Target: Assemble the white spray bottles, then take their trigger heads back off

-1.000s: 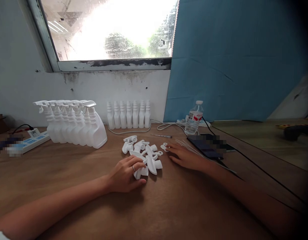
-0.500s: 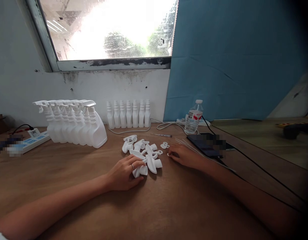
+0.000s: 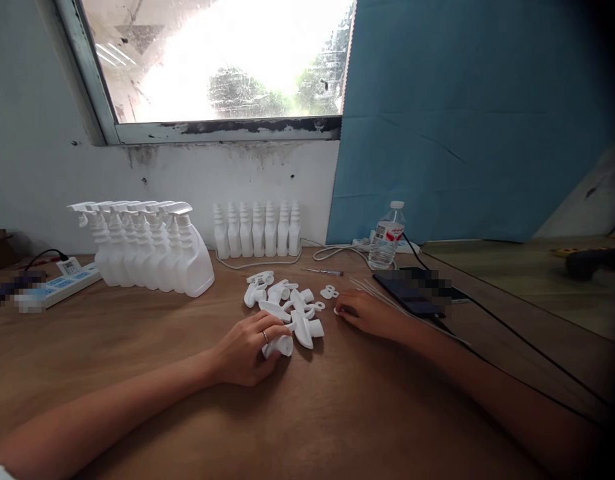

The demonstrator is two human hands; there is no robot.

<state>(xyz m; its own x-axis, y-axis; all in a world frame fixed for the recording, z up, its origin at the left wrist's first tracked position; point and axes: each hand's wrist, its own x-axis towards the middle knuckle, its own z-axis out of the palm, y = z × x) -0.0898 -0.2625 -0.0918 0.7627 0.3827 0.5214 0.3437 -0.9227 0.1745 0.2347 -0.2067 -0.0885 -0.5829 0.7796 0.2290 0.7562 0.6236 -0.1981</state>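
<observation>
My left hand [image 3: 252,348], wearing a ring, is closed around a white spray trigger head [image 3: 278,346] near the front of a small pile. Its fingers hide part of that piece. Against it lies another white spray head [image 3: 307,330], and several more white spray heads [image 3: 274,292] sit just behind. Off to the pile's right, my right hand [image 3: 364,312] has its fingertips pinched on a small white washer [image 3: 337,311] at the tabletop, mostly covered by the fingers. A few loose white washers [image 3: 329,291] lie just beyond those fingertips.
Back left stand several white bottles with spray heads [image 3: 147,253]; several white bottles without heads [image 3: 257,230] line the wall. A screwdriver [image 3: 323,271], thin white tubes [image 3: 374,290], a water bottle [image 3: 387,237], phones [image 3: 410,293], cables and a power strip [image 3: 62,285] surround the work area.
The spray head in my left hand has tilted slightly and shifted a little left, and my left thumb has drawn in beneath it. My right hand has barely moved.
</observation>
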